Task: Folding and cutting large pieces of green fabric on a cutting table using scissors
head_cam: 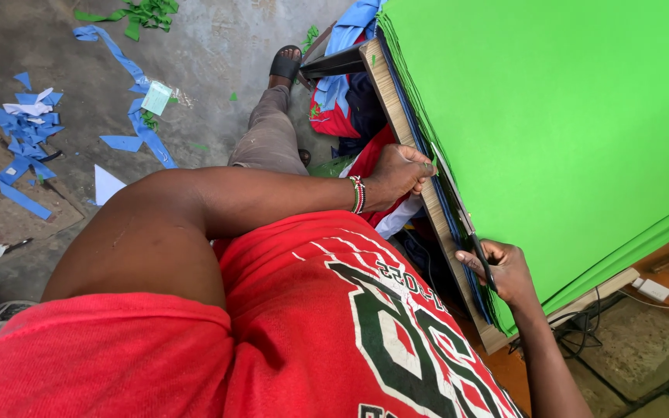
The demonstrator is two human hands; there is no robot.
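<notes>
A thick stack of bright green fabric [567,116] lies on a wooden table [396,108], with blue layers showing at its edge. My right hand [509,272] is shut on the black handles of a pair of scissors [466,224], whose long blades run along the stack's near edge. My left hand [398,174], with a beaded bracelet at the wrist, reaches across my red shirt. It pinches the edge of the fabric stack just beyond the scissor tips.
Blue fabric scraps [29,124] and green scraps [141,11] litter the concrete floor at the left. My leg and sandalled foot [284,66] stretch beside the table. Red and blue cloth [342,108] is piled under the table. A white charger and cable [652,290] lie at the right.
</notes>
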